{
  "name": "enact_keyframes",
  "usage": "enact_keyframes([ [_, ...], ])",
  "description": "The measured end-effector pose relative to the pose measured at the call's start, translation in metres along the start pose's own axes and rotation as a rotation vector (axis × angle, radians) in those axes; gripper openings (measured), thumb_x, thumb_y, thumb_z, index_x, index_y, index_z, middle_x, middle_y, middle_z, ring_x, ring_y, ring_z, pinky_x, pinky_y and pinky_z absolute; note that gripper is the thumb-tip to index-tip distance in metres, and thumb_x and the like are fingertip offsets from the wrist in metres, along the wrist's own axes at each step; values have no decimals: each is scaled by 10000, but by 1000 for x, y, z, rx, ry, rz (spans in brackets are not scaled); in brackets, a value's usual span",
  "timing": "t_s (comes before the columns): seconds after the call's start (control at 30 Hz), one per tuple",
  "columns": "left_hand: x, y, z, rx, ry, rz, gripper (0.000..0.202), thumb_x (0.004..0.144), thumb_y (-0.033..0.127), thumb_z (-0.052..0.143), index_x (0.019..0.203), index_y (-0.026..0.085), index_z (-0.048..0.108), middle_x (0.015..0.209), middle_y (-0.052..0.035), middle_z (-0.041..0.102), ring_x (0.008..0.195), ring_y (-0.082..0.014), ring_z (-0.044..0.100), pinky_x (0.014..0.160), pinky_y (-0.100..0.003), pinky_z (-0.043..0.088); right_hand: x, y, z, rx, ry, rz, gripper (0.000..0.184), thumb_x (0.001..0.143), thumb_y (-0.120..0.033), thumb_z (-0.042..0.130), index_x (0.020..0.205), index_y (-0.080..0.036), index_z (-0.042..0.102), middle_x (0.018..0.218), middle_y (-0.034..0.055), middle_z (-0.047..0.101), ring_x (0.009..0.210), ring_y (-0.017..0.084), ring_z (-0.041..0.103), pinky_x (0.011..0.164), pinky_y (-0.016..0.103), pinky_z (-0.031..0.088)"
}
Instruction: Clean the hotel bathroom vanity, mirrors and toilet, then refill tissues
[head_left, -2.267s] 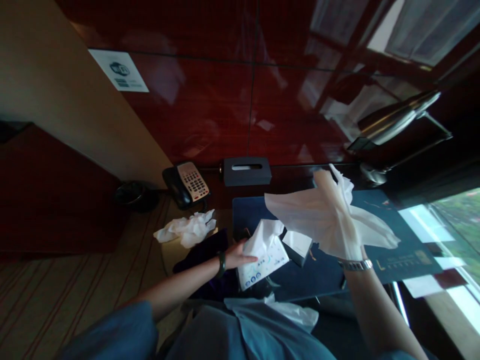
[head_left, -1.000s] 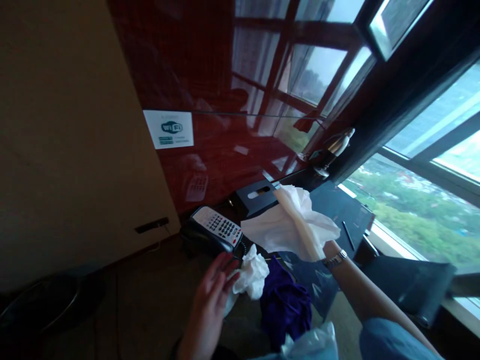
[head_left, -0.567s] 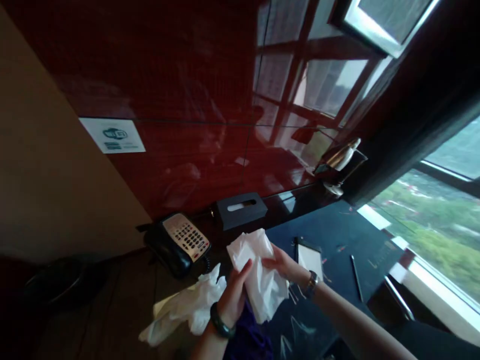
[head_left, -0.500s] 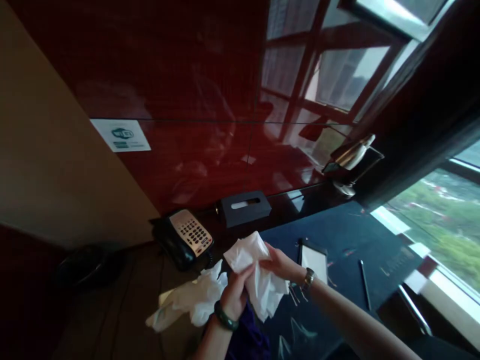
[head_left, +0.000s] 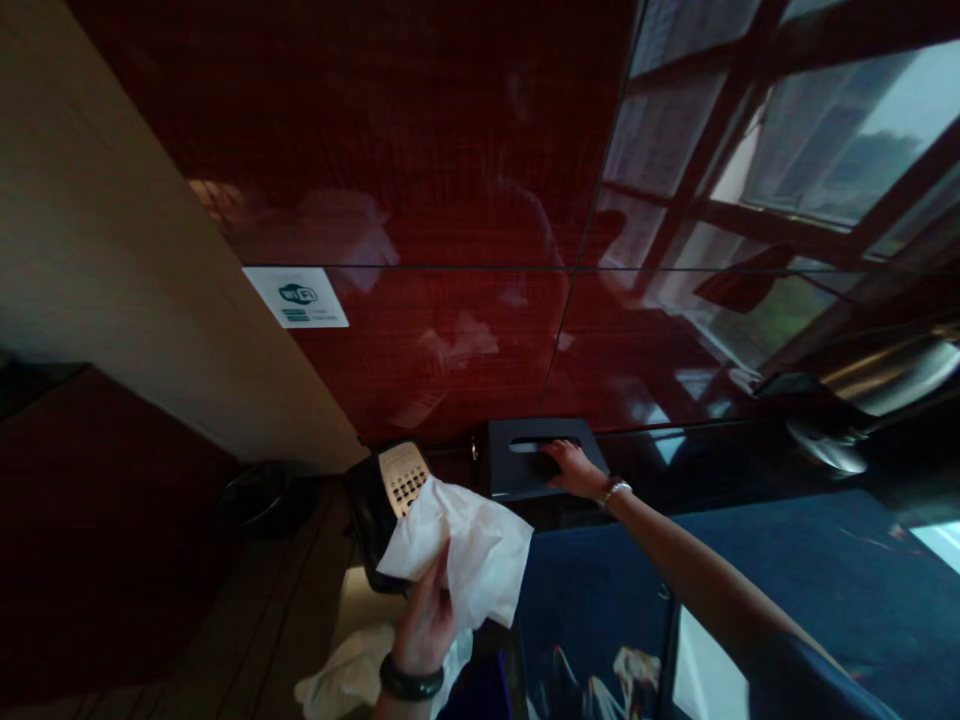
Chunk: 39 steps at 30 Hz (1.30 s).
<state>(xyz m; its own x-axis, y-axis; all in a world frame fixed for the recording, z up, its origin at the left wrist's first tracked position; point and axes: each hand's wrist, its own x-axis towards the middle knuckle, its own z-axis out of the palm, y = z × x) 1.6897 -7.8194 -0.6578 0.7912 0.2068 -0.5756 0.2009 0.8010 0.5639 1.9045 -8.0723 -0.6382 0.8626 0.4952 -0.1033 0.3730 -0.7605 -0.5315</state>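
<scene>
My left hand (head_left: pixel 426 622) is closed on a bunch of white tissues (head_left: pixel 459 548), held up in front of a black desk phone (head_left: pixel 390 488). My right hand (head_left: pixel 571 467) is stretched far forward and rests on top of a dark tissue box (head_left: pixel 537 458) by its slot, at the back of the desk against the glossy red wall panel; its fingers lie over the slot, and nothing shows in them. A watch sits on my right wrist and a dark bracelet on my left.
A dark blue desk mat (head_left: pixel 765 590) covers the desk, with a white notepad (head_left: pixel 705 676) near my right arm. More crumpled tissue (head_left: pixel 339 680) lies below my left hand. A metal lamp (head_left: pixel 870 392) stands at the right. A dark round bin (head_left: pixel 262 494) sits on the floor at the left.
My right hand let go of the tissues and reached forward to the tissue box. My left hand now holds the tissues alone. The view has moved closer to the wall.
</scene>
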Motion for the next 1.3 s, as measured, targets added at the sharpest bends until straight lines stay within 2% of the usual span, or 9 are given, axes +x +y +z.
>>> enact_keyframes([
  [0.2, 82, -49, 110, -279, -91, -159, 299, 920, 196, 559, 1206, 167, 640, 1179, -106, 738, 1296, -256, 580, 1085, -432, 512, -76, 84, -77, 514, 260, 71, 748, 675, -402, 816, 1352, -186, 580, 1263, 115, 659, 1159, 308, 625, 1039, 481, 495],
  [0.37, 136, -93, 157, -406, -86, -171, 197, 906, 178, 537, 1047, 205, 673, 932, -65, 766, 1244, -225, 612, 1107, -398, 467, -95, 82, -85, 621, 262, 147, 761, 649, -448, 849, 1319, -180, 608, 1262, 135, 661, 1170, 332, 630, 1003, 467, 531],
  [0.6, 124, -123, 143, -464, -148, -183, 190, 883, 179, 524, 896, 188, 713, 1035, -88, 749, 1127, -231, 648, 1075, -395, 467, -29, 30, -34, 292, 31, -87, 656, 716, -278, 779, 1336, -169, 595, 1347, 158, 612, 1257, 318, 571, 1117, 502, 428],
  [0.73, 110, -143, 130, -408, -149, -270, 254, 773, 2, 513, 691, 199, 652, 895, -48, 719, 959, -171, 674, 1090, -363, 431, 1, 1, -12, -55, -101, -157, 591, 729, -166, 721, 1310, -158, 614, 1238, 152, 648, 1167, 317, 585, 1049, 501, 454],
  [0.83, 95, -148, 109, -309, -148, -330, 330, 725, -19, 517, 867, 202, 715, 1124, -70, 707, 1084, -205, 657, 1112, -430, 399, 5, -8, 4, -219, -136, -166, 577, 735, -135, 697, 1304, -179, 612, 1218, 136, 642, 1160, 320, 564, 1037, 494, 449],
  [0.93, 72, -131, 71, -49, -150, -314, 382, 774, 130, 609, 1144, 185, 687, 1371, -150, 604, 1205, -299, 613, 1088, -493, 404, -3, -2, 19, -251, -102, -171, 609, 750, -120, 676, 1348, -183, 581, 1266, 141, 623, 1199, 321, 534, 1094, 490, 405],
  [1.07, 60, -82, 30, 248, 71, 61, 490, 759, 331, 740, 1210, 185, 615, 1381, -174, 584, 1224, -320, 594, 1077, -466, 426, -12, 10, 37, -220, -26, -153, 656, 770, -94, 637, 1414, -164, 535, 1368, 145, 583, 1281, 320, 487, 1202, 521, 275],
  [1.17, 80, -49, 32, 345, 181, 277, 543, 813, 352, 699, 1308, 202, 534, 1505, -151, 480, 1386, -285, 463, 1163, -427, 349, -15, 10, 46, -180, 28, -128, 674, 769, -65, 610, 1429, -172, 525, 1394, 129, 576, 1304, 302, 481, 1229, 532, 225],
  [1.3, 120, -38, 63, 472, 141, 278, 548, 884, 392, 635, 1377, 207, 482, 1567, -139, 418, 1442, -268, 398, 1201, -437, 297, -25, 10, 48, -135, 53, -136, 649, 795, -68, 621, 1428, -175, 529, 1385, 119, 590, 1293, 285, 500, 1227, 524, 244],
])
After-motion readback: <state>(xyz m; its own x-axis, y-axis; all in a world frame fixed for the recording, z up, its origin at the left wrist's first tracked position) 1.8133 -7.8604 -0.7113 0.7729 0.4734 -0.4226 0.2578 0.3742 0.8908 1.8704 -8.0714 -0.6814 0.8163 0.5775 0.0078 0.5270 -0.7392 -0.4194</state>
